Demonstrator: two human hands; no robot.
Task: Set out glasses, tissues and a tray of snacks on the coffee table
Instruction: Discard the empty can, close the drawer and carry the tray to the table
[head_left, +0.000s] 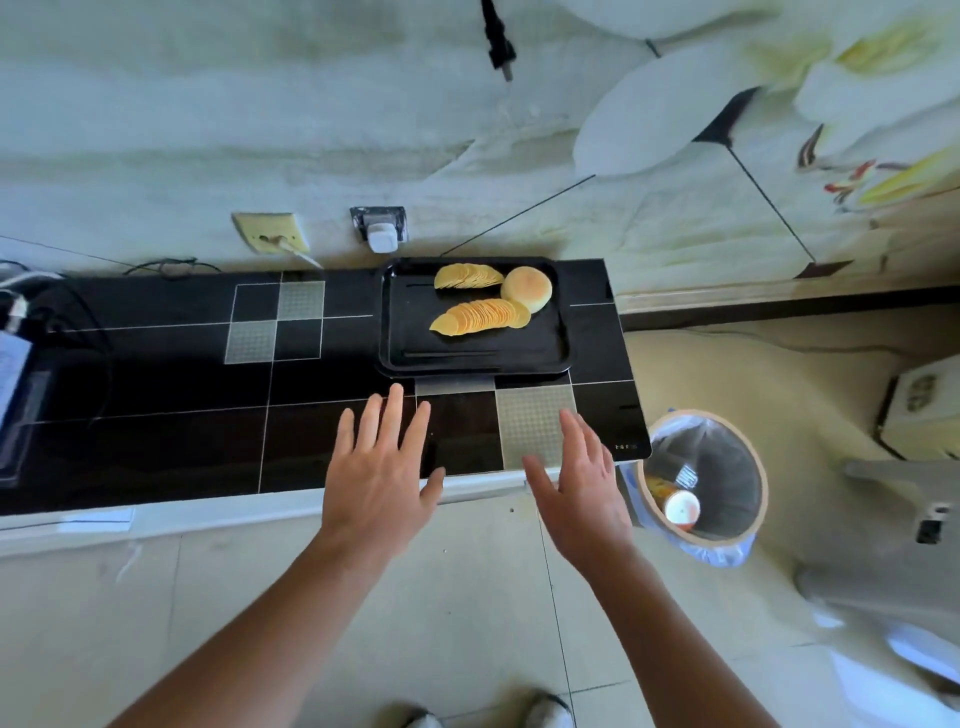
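Note:
A black rectangular tray (415, 338) lies on the dark glossy cabinet top (171, 431), close to the wall. On it are two fanned rows of yellow crisps (480, 317) and a round bun (527, 288). My left hand (382, 467) hovers over the cabinet's front part, fingers straight and spread, just short of the tray's near edge. My right hand (582, 483) is held edge-on near the cabinet's front right corner, fingers straight. Neither hand holds anything. No glasses or tissues are in view.
A waste bin (701, 483) lined with a bag stands on the floor right of the cabinet, with a crisp tube inside. Wall sockets (382, 231) and cables sit behind the tray. Devices and wires (21, 332) crowd the cabinet's left end.

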